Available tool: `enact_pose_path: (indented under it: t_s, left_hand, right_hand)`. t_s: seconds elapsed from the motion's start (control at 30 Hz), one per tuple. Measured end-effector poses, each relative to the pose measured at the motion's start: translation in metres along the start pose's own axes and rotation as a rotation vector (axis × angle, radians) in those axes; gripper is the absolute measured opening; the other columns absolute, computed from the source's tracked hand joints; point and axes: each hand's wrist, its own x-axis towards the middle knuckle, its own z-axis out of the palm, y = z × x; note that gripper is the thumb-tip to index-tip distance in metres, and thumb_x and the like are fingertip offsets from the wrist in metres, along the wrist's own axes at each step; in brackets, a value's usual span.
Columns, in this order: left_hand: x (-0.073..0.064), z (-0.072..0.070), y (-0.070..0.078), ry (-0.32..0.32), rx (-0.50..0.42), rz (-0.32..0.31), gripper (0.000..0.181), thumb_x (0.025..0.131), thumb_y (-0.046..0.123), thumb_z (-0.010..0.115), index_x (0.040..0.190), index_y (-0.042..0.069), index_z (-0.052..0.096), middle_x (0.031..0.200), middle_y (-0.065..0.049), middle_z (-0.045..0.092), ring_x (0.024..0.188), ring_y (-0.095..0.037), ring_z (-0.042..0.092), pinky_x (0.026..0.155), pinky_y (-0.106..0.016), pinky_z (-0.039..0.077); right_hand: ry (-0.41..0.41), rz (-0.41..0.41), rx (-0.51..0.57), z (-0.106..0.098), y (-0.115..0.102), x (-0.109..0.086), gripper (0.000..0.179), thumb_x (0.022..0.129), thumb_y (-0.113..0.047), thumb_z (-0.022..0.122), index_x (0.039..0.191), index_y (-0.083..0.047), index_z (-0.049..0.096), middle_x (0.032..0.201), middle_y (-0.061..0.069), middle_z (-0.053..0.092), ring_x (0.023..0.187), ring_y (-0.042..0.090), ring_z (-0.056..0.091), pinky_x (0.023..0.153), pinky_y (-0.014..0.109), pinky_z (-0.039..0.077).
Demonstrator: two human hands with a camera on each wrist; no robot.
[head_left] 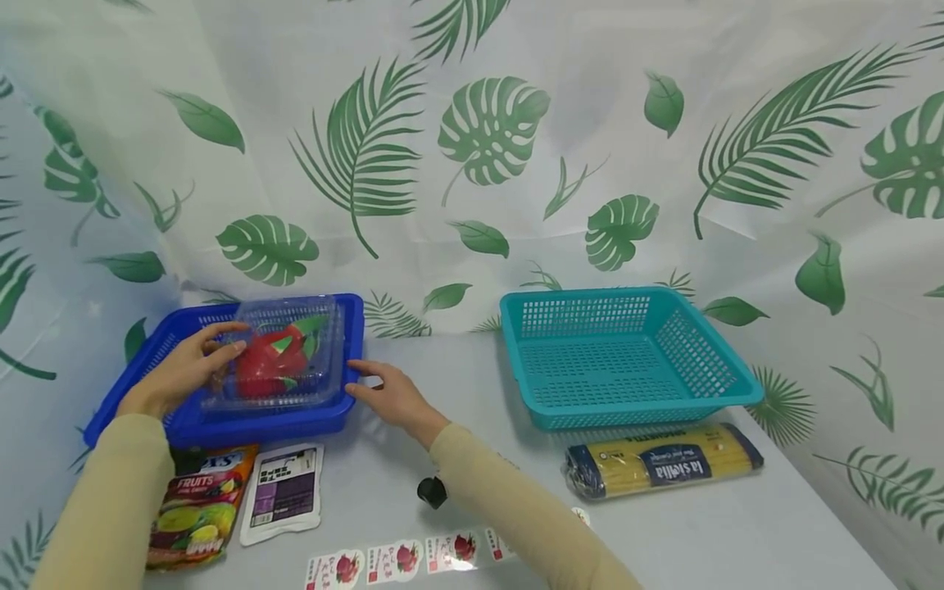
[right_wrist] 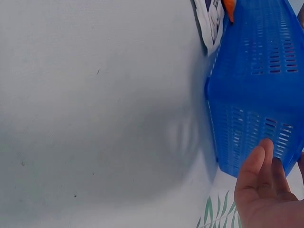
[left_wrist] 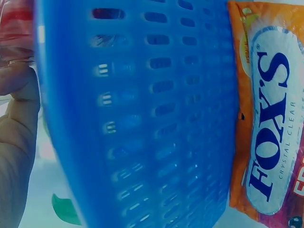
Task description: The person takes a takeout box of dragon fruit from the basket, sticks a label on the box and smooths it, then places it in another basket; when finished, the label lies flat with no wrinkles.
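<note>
A clear plastic clamshell box with red and green contents sits in the blue basket on the left. My left hand holds the box by its left side, thumb over the top; some of its fingers are hidden. In the left wrist view, part of that hand shows beyond the basket's rim, against the clear plastic. At the basket's right end is my right hand, its fingers loosely extended by the rim. The right wrist view shows these fingers close to the slotted end wall; contact is unclear.
A teal basket stands at right, with a spaghetti pack before it. A FOX'S candy bag and a white-purple pouch lie before the blue basket. Nearby are a small black object and a sticker strip.
</note>
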Motion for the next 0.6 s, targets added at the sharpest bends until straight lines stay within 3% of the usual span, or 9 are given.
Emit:
enact_pose_path:
  t_s: [0.2, 0.6]
  left_hand:
    - [-0.001, -0.002, 0.002, 0.045, 0.013, 0.023, 0.064, 0.102, 0.047, 0.046, 0.152, 0.010, 0.029, 0.090, -0.019, 0.043, 0.065, -0.026, 0.051, 0.059, -0.037, 0.051]
    - [0.004, -0.009, 0.016, 0.096, -0.042, 0.105, 0.061, 0.103, 0.042, 0.046, 0.151, 0.009, 0.028, 0.081, -0.012, 0.044, 0.061, -0.023, 0.048, 0.056, -0.035, 0.047]
  right_hand:
    - [0.010, 0.001, -0.009, -0.007, 0.005, -0.002, 0.047, 0.097, -0.039, 0.060, 0.142, -0.028, 0.052, 0.139, -0.004, 0.054, 0.112, 0.019, 0.060, 0.088, 0.032, 0.051]
    - [0.038, 0.020, 0.097, -0.039, 0.004, -0.003, 0.050, 0.098, -0.035, 0.060, 0.145, -0.023, 0.049, 0.141, 0.001, 0.052, 0.107, 0.016, 0.061, 0.085, 0.031, 0.053]
